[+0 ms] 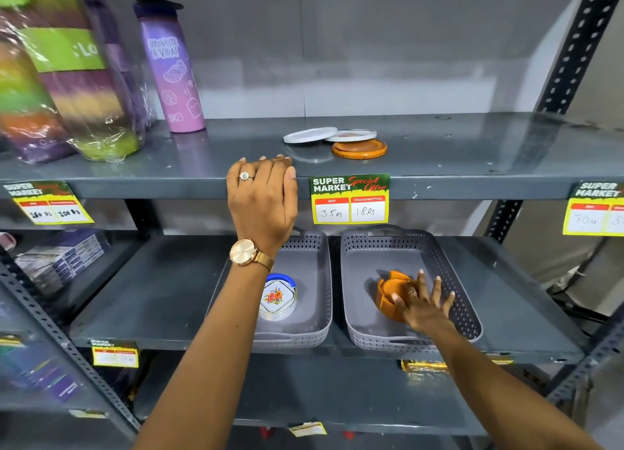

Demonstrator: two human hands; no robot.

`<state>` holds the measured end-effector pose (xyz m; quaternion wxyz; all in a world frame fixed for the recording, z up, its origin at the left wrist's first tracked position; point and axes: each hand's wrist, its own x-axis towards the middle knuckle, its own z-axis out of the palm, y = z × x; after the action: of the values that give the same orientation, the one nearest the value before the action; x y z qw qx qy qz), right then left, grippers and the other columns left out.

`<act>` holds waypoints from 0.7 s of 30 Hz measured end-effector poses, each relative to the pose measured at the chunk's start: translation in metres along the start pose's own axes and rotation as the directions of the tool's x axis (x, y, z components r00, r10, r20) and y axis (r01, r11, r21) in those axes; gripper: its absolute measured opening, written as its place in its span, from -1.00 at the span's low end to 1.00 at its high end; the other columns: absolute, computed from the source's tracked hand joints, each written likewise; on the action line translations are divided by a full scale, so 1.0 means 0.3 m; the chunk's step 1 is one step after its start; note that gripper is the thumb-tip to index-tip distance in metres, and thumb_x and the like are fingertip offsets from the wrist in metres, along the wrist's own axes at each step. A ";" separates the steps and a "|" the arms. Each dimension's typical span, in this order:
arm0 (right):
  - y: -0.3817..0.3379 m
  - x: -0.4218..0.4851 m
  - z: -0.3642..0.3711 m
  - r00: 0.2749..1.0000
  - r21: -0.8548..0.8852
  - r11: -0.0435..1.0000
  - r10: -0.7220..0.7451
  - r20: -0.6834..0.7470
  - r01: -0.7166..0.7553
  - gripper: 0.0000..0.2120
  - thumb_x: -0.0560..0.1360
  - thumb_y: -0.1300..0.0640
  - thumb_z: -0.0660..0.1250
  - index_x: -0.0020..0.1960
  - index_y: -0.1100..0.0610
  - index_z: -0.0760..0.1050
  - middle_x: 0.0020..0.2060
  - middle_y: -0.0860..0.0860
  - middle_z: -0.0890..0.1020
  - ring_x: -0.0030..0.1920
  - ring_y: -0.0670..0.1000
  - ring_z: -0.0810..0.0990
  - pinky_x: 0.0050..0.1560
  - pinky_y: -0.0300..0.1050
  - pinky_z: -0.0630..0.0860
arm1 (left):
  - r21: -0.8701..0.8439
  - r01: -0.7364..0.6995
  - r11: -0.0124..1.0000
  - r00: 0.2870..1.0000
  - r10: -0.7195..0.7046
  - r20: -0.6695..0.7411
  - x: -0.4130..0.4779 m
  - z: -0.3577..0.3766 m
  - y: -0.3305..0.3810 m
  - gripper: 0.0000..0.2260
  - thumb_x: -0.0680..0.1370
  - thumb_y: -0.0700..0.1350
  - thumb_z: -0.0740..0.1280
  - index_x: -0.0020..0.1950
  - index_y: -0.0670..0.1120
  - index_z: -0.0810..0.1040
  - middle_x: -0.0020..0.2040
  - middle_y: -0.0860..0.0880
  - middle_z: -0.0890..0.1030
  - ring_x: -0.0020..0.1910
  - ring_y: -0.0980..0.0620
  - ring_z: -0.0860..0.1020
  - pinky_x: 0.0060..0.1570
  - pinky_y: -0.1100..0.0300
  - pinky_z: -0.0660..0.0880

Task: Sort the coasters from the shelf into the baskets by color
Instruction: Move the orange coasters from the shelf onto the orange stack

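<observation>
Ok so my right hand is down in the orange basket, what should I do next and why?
Probably lift the right hand off the orange coasters in the right basket and reach up for the orange coaster on the upper shelf. It lies in front of two white ones, unsorted, and matches that basket. The left hand rests on the shelf edge.

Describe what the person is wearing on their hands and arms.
The left hand wears a ring with a round face on one finger, and a rose-gold wristwatch with a round dial and mesh band at the wrist. The right hand shows a thin ring. Both forearms are bare, with no sleeves in view.
</observation>
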<state>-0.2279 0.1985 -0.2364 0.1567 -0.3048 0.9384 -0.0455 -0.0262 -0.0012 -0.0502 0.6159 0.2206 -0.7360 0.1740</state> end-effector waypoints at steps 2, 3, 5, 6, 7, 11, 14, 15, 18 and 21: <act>-0.024 -0.013 -0.016 0.999 0.031 1.000 0.001 -0.043 0.000 -0.35 0.58 -0.27 -0.14 0.57 0.02 -0.09 0.53 0.05 -0.37 0.50 0.24 -0.42 0.44 0.41 -0.32 | 0.007 -0.002 1.000 1.000 0.002 0.014 0.001 -0.003 -0.002 -0.51 0.70 0.00 -0.06 0.06 -0.15 0.64 -0.06 -0.05 0.68 -0.04 -0.08 0.56 0.23 -0.03 0.37; -0.042 -0.027 -0.031 0.997 0.058 0.998 -0.004 -0.072 0.008 -0.34 0.58 -0.26 -0.12 0.57 0.03 -0.13 0.52 0.05 -0.39 0.50 0.24 -0.43 0.44 0.41 -0.31 | 0.008 -0.002 1.000 1.000 0.002 0.021 0.003 -0.004 -0.003 -0.51 0.70 0.00 -0.06 0.06 -0.14 0.64 -0.05 -0.05 0.69 -0.03 -0.08 0.57 0.23 -0.03 0.37; -0.087 -0.067 -0.066 0.987 0.077 0.995 -0.048 -0.152 0.060 -0.33 0.58 -0.25 -0.12 0.57 0.03 -0.22 0.48 0.04 -0.45 0.49 0.24 -0.45 0.44 0.40 -0.31 | 0.001 0.001 1.000 0.999 -0.001 0.032 0.004 -0.006 -0.002 -0.52 0.70 0.00 -0.05 0.07 -0.14 0.64 -0.05 -0.04 0.69 -0.01 -0.08 0.58 0.23 -0.04 0.39; -0.113 -0.098 -0.090 0.976 0.060 0.993 -0.089 -0.200 0.102 -0.31 0.56 -0.29 -0.17 0.56 0.02 -0.27 0.44 0.04 -0.48 0.47 0.23 -0.46 0.44 0.39 -0.34 | -0.005 0.003 1.000 0.999 -0.003 0.034 0.006 -0.007 -0.002 -0.54 0.70 0.00 -0.03 0.07 -0.14 0.65 -0.04 -0.04 0.69 0.00 -0.08 0.59 0.23 -0.05 0.40; -0.141 -0.132 -0.110 0.960 0.039 0.988 -0.134 -0.247 0.148 -0.26 0.50 -0.35 -0.29 0.54 0.01 -0.32 0.41 0.03 -0.49 0.45 0.22 -0.49 0.42 0.36 -0.38 | -0.010 0.006 1.000 0.999 -0.006 0.037 0.004 -0.008 -0.001 -0.56 0.70 -0.02 -0.01 0.07 -0.14 0.65 -0.04 -0.04 0.69 0.03 -0.09 0.59 0.23 -0.05 0.40; -0.239 -0.310 -0.183 0.909 -0.035 0.963 -0.262 -0.324 0.265 -0.04 0.14 -0.43 -0.71 0.46 -0.02 -0.46 0.44 0.01 -0.50 0.40 0.19 -0.54 0.35 0.23 -0.44 | -0.044 0.010 0.999 0.999 -0.008 0.038 0.013 -0.010 -0.006 -0.64 0.66 -0.07 0.09 0.06 -0.17 0.65 -0.03 -0.05 0.70 0.26 -0.16 0.53 0.31 -0.05 0.33; -0.271 -0.445 -0.223 0.907 -0.056 0.949 -0.313 -0.281 0.310 -0.01 0.08 -0.44 -0.73 0.44 -0.01 -0.51 0.43 -0.01 -0.53 0.42 0.17 -0.54 0.41 0.21 -0.41 | -0.073 0.011 0.997 0.999 -0.008 0.053 0.020 -0.020 -0.004 -0.65 0.65 -0.08 0.10 0.05 -0.20 0.65 -0.03 -0.05 0.70 0.32 -0.18 0.50 0.33 -0.04 0.31; -0.275 -0.491 -0.243 0.903 -0.062 0.940 -0.339 -0.264 0.335 -0.02 0.10 -0.45 -0.70 0.43 -0.02 -0.52 0.43 -0.02 -0.54 0.43 0.17 -0.54 0.44 0.20 -0.39 | -0.076 0.016 0.997 0.998 -0.011 0.064 0.020 -0.023 -0.002 -0.64 0.65 -0.08 0.10 0.06 -0.20 0.66 -0.02 -0.05 0.70 0.31 -0.18 0.50 0.33 -0.04 0.31; -0.295 -0.650 -0.365 0.879 -0.066 0.900 -0.435 -0.197 0.430 -0.18 0.21 -0.42 -0.49 0.39 -0.12 -0.52 0.42 -0.12 -0.53 0.46 0.10 -0.53 0.47 0.06 -0.36 | -0.065 0.030 0.997 0.994 -0.023 0.108 0.024 -0.034 -0.003 -0.63 0.65 -0.05 0.08 0.07 -0.17 0.66 0.01 -0.04 0.70 0.26 -0.15 0.54 0.32 -0.03 0.31; -0.313 -0.798 -0.523 0.830 -0.032 0.852 -0.517 -0.210 0.523 -0.32 0.43 -0.34 -0.25 0.43 -0.17 -0.48 0.45 -0.24 -0.44 0.47 -0.09 -0.49 0.49 -0.15 -0.29 | -0.047 0.043 0.998 0.986 -0.035 0.161 0.029 -0.046 0.000 -0.61 0.65 -0.03 0.07 0.08 -0.14 0.66 0.03 -0.04 0.70 0.18 -0.11 0.58 0.30 -0.02 0.33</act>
<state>-0.0428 0.2612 -0.0071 0.0418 -0.5397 0.8306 -0.1310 -0.0161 0.0050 -0.0391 0.5637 0.2327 -0.7826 0.1250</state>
